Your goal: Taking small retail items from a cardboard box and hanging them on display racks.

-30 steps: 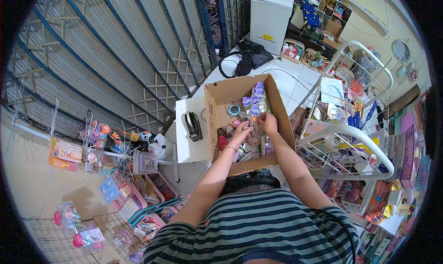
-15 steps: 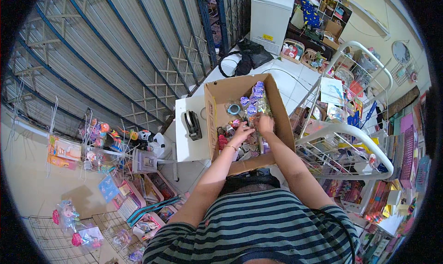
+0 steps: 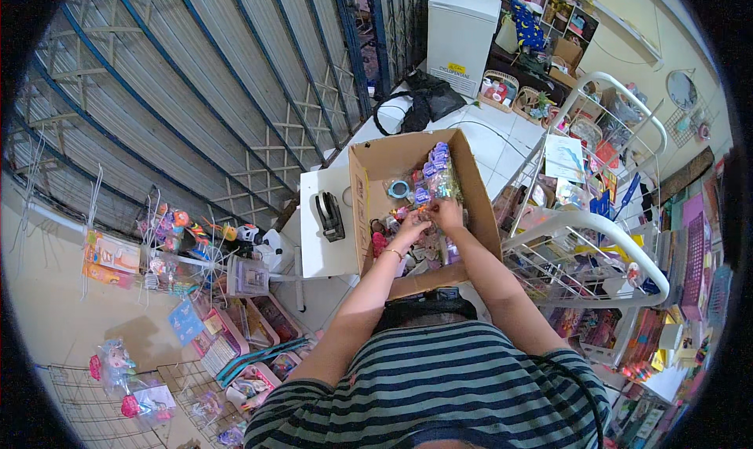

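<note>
Both hands are inside a large open cardboard box point(image 3: 480, 190). My left hand point(image 3: 412, 229), a bracelet at its wrist, has its fingers drawn together near the box's middle. Just right of it, my right hand point(image 3: 448, 214) is closed, fingertips almost meeting the left ones. Between them shows a small orange-and-clear bit, too small to name. Beyond the right hand, purple-topped clear packets point(image 3: 436, 167) stand in a row along the box's right wall. A light-blue ring-shaped item point(image 3: 398, 189) lies left of the packets. Pink and red small goods point(image 3: 380, 237) fill the near left part.
A black tape dispenser point(image 3: 329, 215) sits on a white tabletop point(image 3: 318, 253) left of the box. To the right stands a white wire rack point(image 3: 580, 221) loaded with goods. Black bags point(image 3: 431, 96) lie on the floor before a white freezer point(image 3: 463, 37). Metal folding gates point(image 3: 235, 80) line the left.
The purple-topped packets now stand in a straighter row. My hands have come closer together, the right one slightly nearer me, with a small orange bit showing between the fingertips.
</note>
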Motion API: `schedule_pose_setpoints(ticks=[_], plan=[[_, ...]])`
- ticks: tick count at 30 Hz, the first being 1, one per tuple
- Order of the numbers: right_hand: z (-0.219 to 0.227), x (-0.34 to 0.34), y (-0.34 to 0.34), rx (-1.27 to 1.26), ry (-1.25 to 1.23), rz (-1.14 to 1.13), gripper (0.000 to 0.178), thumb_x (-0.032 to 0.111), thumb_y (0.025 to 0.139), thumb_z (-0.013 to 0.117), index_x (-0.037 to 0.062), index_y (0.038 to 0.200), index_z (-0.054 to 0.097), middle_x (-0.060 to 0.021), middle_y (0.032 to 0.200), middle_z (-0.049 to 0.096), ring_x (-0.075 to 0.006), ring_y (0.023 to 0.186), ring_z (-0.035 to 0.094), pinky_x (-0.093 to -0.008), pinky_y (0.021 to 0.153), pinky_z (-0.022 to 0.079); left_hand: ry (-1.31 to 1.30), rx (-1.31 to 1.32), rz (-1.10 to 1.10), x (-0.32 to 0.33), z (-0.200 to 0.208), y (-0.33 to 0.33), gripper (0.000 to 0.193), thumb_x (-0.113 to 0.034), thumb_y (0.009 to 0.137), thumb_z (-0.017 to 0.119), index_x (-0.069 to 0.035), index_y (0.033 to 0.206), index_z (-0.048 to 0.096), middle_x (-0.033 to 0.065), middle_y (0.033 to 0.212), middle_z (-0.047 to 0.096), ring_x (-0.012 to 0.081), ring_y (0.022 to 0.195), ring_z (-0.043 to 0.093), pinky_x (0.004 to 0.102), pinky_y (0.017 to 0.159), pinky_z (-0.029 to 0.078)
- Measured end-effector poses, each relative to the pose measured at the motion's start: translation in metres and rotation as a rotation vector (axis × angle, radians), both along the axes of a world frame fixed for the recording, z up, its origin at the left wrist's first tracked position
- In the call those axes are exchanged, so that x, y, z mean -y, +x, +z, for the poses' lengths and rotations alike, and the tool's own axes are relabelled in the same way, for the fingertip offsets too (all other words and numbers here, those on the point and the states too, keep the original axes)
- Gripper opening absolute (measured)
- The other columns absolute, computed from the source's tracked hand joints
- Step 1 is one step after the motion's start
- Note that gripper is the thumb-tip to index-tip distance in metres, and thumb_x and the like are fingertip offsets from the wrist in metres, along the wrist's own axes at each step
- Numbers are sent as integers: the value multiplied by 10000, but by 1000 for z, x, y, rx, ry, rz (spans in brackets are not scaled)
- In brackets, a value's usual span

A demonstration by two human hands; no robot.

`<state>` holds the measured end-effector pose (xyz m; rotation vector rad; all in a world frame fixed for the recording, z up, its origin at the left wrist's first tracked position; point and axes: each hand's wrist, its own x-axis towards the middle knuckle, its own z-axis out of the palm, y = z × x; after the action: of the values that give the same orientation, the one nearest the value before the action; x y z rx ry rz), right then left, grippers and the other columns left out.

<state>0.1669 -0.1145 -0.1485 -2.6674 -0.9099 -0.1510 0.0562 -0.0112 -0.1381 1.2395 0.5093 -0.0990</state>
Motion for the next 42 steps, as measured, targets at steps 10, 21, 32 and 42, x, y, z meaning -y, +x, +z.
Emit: schedule_pose_setpoints(ticks=[10, 21, 32, 42], plan=[[1, 12, 13, -652, 439, 190, 330, 134, 634, 726, 64, 919, 575, -87, 760, 644, -191, 717, 625, -321, 642, 484, -11, 14, 107, -5, -8, 2, 456, -215, 789, 644, -68, 1150, 409, 56, 1019, 535, 139, 847, 545, 263, 657, 450], [53, 19, -2, -1033, 570, 88, 285, 152, 681, 740, 20, 885, 591, 25, 671, 527, -64, 588, 478, -243, 546, 420, 157, 244, 289, -10, -6, 2, 251, -134, 816, 607, 8, 1020, 582, 48, 971, 616, 103, 880, 557, 225, 797, 416], [118, 2, 20, -967, 1051, 318, 129, 159, 811, 598, 34, 835, 577, -4, 797, 601, -64, 744, 531, -204, 700, 403, 264, 423, 630, -33, 109, -4, 272, -189, 820, 618, 14, 997, 578, 34, 954, 598, 102, 845, 546, 222, 775, 401], [175, -25, -25, -1132, 967, 457, 495, 61, 755, 630, 48, 1183, 382, -40, 921, 563, -113, 793, 552, -250, 710, 440, 193, 586, 794, -54, 164, -63, 155, -133, 852, 568, -38, 970, 531, 24, 872, 599, 40, 761, 535, 179, 650, 419]])
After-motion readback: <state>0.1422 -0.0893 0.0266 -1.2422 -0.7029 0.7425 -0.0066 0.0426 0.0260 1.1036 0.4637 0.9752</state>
